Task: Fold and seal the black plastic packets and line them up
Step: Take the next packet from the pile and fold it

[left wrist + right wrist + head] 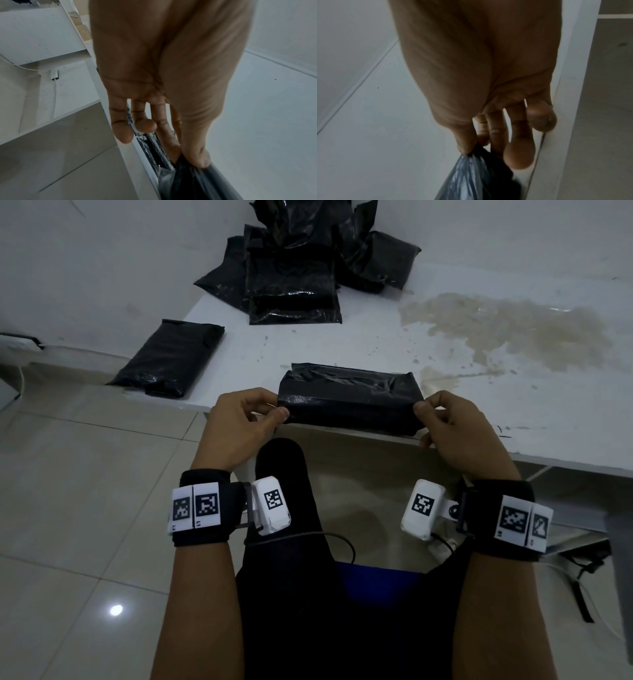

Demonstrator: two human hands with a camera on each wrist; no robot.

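Observation:
A black plastic packet (349,397) lies across the near edge of the white table (479,392). My left hand (255,414) pinches its near left corner between thumb and forefinger. My right hand (433,410) pinches the near right corner the same way. In the left wrist view my left hand (192,159) nips the black film (187,180) at the table edge. In the right wrist view my right hand (474,147) nips the crinkled film (471,175). A folded packet (168,357) lies at the table's left end. A heap of black packets (298,265) sits at the back.
A brownish stain (507,326) spreads over the right part of the table. Below the table are a tiled floor (85,508), my dark-clothed leg (284,542) and a blue patch (380,580). A white wall (85,251) rises behind the table.

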